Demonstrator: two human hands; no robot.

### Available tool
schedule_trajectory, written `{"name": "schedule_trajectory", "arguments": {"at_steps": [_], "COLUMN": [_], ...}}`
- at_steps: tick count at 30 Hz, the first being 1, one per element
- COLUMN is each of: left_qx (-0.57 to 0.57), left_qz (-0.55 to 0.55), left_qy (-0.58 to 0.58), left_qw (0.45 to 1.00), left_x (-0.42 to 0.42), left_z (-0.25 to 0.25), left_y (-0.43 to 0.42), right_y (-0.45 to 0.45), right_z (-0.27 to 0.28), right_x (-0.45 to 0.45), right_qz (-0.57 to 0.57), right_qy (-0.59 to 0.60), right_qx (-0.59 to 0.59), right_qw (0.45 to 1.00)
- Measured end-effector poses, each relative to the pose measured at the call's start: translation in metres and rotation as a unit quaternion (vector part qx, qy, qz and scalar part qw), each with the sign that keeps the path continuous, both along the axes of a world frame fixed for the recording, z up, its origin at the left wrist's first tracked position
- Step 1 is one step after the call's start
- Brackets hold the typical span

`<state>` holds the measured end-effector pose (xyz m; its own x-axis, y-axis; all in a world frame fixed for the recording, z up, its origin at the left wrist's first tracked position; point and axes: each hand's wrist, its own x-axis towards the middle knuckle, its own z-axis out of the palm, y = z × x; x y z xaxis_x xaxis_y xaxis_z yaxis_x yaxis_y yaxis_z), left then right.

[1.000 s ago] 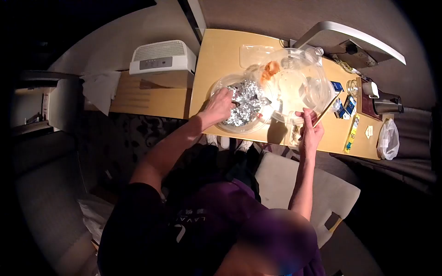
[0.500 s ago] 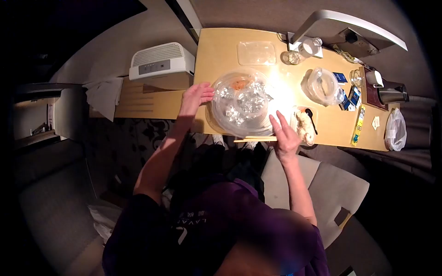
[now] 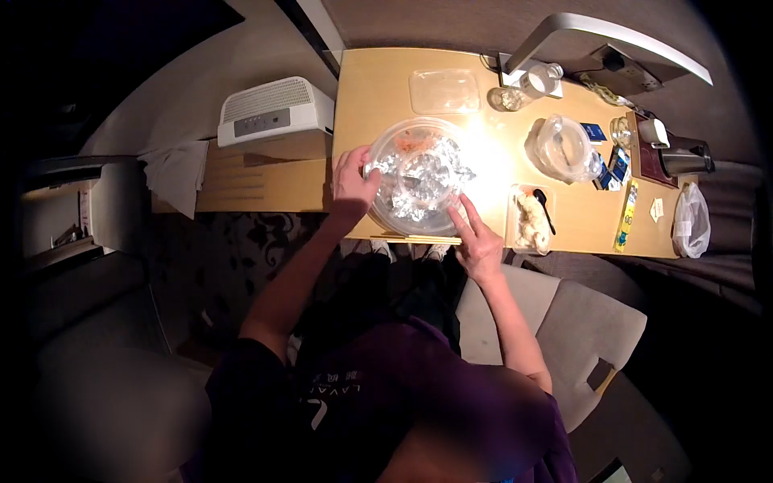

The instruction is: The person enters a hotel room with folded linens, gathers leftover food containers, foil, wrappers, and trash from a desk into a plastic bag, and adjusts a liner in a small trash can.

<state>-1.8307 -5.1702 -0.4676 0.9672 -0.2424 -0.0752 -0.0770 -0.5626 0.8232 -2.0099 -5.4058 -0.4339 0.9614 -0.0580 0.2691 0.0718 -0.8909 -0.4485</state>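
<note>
Upper centre, the round clear container (image 3: 439, 221) glints, crumpled foil (image 3: 415, 211) showing inside; left hand (image 3: 354, 185) bends, right hand (image 3: 481, 248) stretches fingers onto its edge, grip unclear on both

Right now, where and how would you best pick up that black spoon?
Probably pinch the black spoon by its thin handle, coming from above on the right: the handle slants toward the table's near edge, beside the pale food.

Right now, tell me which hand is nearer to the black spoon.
Right. The right hand is left of the black spoon, at the near right edge of the round plastic lid; the left hand is farther off, at the lid's left edge.
</note>
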Motion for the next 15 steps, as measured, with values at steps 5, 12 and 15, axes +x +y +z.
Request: {"name": "schedule_trajectory", "arguments": {"at_steps": [5,12,15], "left_qx": [0.093,0.101,0.144], "left_qz": [-0.010,-0.019,-0.008], "left_qy": [-0.090,-0.101,-0.094], "left_qw": [0.991,0.990,0.985], "left_x": [-0.001,-0.011,-0.013], "left_z": [0.021,0.021,0.018], "left_y": [-0.013,-0.037,-0.051], "right_y": [-0.011,-0.010,-0.008], "right_z": [0.008,0.017,0.000], "right_x": [0.012,0.078,0.099], "right_qz": [-0.011,-0.154,-0.187], "right_qy": [-0.009,-0.027,0.062], "right_qx": [0.097,-0.023,-0.040], "right_qw": [0.995,0.987,0.980]}}
